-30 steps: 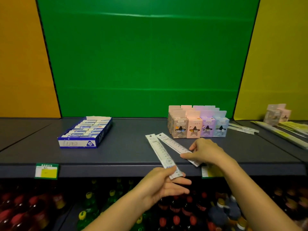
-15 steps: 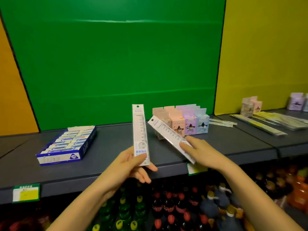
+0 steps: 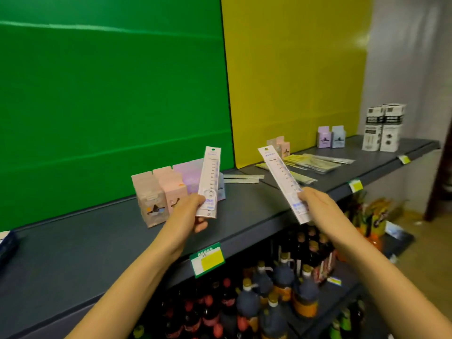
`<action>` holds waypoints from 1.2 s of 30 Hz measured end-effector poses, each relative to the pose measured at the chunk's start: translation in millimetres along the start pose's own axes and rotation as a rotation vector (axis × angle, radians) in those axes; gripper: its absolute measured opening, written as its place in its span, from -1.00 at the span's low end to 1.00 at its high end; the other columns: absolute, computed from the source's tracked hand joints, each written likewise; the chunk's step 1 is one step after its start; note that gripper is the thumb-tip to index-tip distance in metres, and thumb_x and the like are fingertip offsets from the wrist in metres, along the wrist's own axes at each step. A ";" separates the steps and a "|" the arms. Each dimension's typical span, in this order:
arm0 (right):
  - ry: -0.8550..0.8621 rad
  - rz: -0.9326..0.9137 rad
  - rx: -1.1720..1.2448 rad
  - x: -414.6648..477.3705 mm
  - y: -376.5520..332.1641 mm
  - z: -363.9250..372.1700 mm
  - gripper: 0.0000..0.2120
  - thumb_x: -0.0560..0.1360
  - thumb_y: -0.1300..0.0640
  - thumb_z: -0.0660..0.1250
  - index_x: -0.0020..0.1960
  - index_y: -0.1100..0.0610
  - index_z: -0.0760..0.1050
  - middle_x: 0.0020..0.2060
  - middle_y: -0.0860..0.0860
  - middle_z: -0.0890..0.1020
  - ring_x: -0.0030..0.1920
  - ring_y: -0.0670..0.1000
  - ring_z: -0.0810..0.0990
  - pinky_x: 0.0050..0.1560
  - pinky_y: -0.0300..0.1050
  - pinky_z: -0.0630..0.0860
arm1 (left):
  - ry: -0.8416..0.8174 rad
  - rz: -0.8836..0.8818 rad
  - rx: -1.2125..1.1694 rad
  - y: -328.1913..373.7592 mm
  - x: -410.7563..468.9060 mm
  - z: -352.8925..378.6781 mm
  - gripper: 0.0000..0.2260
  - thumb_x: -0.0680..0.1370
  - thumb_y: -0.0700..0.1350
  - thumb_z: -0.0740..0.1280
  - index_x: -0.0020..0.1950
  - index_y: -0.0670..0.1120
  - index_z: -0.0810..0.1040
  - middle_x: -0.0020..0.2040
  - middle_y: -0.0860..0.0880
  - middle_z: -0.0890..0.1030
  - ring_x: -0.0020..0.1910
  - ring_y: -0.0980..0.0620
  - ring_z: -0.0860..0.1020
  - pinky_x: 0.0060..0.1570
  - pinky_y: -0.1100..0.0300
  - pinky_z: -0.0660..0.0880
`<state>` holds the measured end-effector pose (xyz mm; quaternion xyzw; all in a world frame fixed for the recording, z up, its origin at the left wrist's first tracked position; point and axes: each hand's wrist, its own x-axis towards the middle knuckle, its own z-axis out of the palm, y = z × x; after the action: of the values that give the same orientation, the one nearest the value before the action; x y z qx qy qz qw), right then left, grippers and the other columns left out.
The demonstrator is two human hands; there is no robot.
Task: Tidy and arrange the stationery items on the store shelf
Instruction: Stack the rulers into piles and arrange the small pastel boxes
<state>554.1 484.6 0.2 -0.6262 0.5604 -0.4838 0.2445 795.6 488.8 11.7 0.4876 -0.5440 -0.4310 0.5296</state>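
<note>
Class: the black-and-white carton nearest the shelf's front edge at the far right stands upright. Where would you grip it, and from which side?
Grip the black-and-white carton by its front and back faces near mid-height, coming from the aisle side. It is tall and narrow, and its twin stands tight against its left face.

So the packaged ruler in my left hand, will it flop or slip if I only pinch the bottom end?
Probably stiff: the ruler stands straight above the left hand without sagging. Likely light, held by fingertips alone. Its glossy sleeve may be slippery, so keep the grip firm.
</note>
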 end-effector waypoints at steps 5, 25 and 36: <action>0.061 0.057 -0.026 21.2 51.1 -61.3 -0.76 0.57 0.17 0.05 -0.25 0.17 0.31 -0.34 0.06 0.39 -0.29 0.03 0.32 -0.28 -0.04 0.19 | -0.120 0.011 0.041 0.0 26.9 73.1 -0.76 0.58 -0.21 0.10 -0.28 -0.14 0.40 -0.53 0.00 0.35 -0.64 0.18 0.26 -0.64 0.40 0.18; -0.061 0.016 -0.155 158.3 189.5 -276.6 -0.73 0.59 0.07 0.06 -0.05 0.18 0.48 -0.26 0.00 0.51 -0.25 -0.03 0.46 -0.17 -0.07 0.37 | -0.152 0.118 0.183 1.4 159.5 368.8 -0.73 0.53 -0.12 0.29 -0.36 -0.16 0.51 -0.55 0.01 0.51 -0.61 0.12 0.27 -0.60 0.34 0.14; -0.143 -0.023 -0.114 287.7 237.4 -282.2 -0.74 0.57 0.02 0.12 -0.06 0.18 0.48 -0.18 0.11 0.57 -0.17 0.04 0.49 -0.13 -0.06 0.36 | -0.160 -0.077 0.181 -2.5 268.1 453.8 -0.72 0.57 -0.15 0.23 -0.35 -0.12 0.47 -0.65 0.06 0.49 -0.74 0.19 0.25 -0.70 0.43 0.14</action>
<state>167.6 221.3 10.6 -0.6784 0.5608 -0.4081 0.2422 353.4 202.1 20.4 0.5182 -0.6021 -0.4376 0.4212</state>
